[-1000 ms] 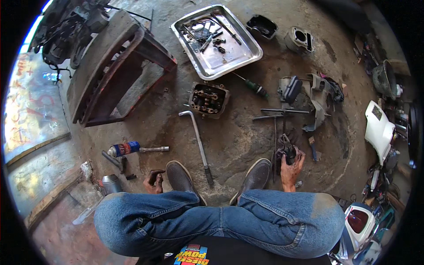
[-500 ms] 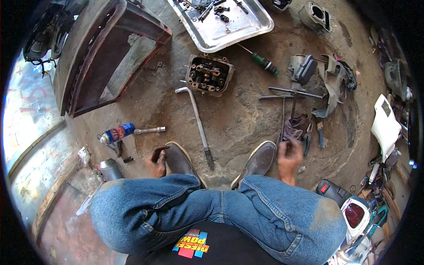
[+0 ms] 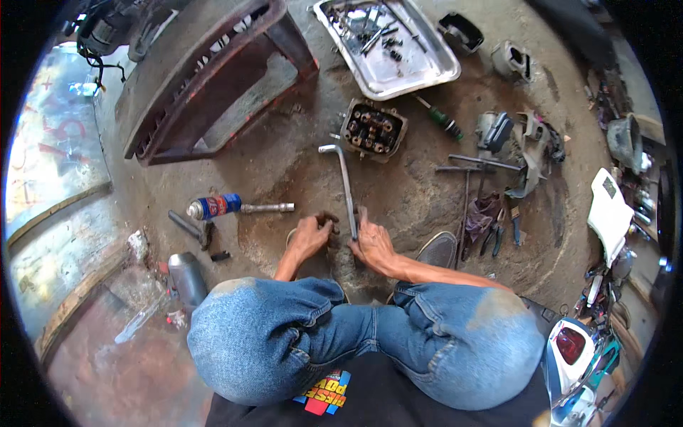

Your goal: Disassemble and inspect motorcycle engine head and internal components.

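My right hand (image 3: 373,245) is closed round the lower end of a long steel bar with a bent head (image 3: 346,185), which lies on the ground between my shoes. The hand hides the bar's dark grip. Just left of it, my left hand (image 3: 307,238) hovers low with curled, blackened fingers. Whether something small sits in those fingers is hidden. Beyond the bar's bent end stands a greasy engine cylinder head (image 3: 373,129), its open side up with the valve parts showing. A blue spray can (image 3: 215,206) and a socket extension (image 3: 268,208) lie to the left of my left hand.
A metal tray (image 3: 388,92) of small engine parts is at the far side. Right of centre are a green-handled screwdriver (image 3: 441,119), a T-handle wrench (image 3: 484,163), a dark rag (image 3: 484,213) and pliers (image 3: 516,224). A rusty frame (image 3: 213,99) stands at far left.
Both hands have come inward from beside my knees. My right hand has taken hold of the bar's lower end. The view has shifted, while the bar stays near the cylinder head.
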### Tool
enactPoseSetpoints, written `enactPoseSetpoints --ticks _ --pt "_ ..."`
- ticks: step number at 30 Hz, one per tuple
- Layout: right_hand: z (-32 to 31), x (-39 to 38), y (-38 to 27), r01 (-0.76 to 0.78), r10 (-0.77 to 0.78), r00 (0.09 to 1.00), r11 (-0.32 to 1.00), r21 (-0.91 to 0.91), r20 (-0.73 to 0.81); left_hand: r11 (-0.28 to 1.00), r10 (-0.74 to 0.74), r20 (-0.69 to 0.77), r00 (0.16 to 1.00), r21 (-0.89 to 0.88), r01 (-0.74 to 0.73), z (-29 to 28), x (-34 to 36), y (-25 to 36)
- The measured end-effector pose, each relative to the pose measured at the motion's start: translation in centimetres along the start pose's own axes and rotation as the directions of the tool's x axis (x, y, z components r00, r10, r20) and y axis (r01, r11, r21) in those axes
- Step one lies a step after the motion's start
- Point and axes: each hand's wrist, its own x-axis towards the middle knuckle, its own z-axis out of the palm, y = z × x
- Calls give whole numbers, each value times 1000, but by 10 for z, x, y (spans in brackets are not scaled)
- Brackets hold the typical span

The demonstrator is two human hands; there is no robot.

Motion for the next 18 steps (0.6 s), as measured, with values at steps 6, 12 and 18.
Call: enactPoseSetpoints --ticks 6,12,18 --pt "-1 14 10 -86 77 996 977 196 49 997 26 255 967 65 -44 22 -3 8" --pt "3 60 11 -54 43 972 998 -39 -230 943 90 322 943 277 -185 28 -3 -6" --pt "-17 97 -13 -109 107 993 993 -48 -45 973 215 76 974 63 -220 28 -27 -4"
